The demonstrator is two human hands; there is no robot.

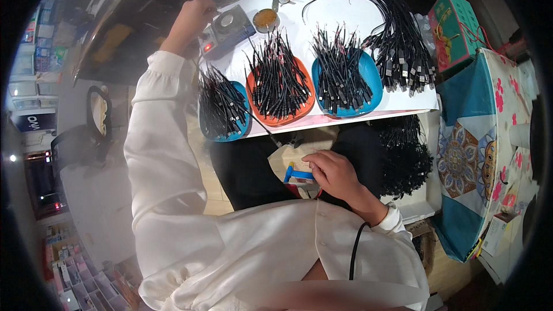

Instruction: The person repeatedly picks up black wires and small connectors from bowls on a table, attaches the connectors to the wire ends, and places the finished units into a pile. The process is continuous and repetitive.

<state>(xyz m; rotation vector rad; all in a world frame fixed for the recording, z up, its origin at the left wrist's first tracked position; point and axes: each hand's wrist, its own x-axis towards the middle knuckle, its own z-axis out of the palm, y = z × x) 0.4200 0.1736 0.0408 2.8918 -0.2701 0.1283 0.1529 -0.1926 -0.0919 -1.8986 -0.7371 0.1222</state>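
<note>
My left hand is reached out to the far left, its fingers curled together beside a grey box-shaped device with a round dial and a red light. What those fingers hold, if anything, I cannot make out. Low over my lap is my right hand, fingers bent and closed. A blue T-shaped tool with a yellow tip lies right against its fingers; whether they grip it is hidden. One black cable hangs from the left blue tray over the table edge toward my lap.
Bundles of black cables fill an orange tray and another blue tray. A long cable bundle lies at the right. Behind stands a round tin. A green box and more black cables sit at the right.
</note>
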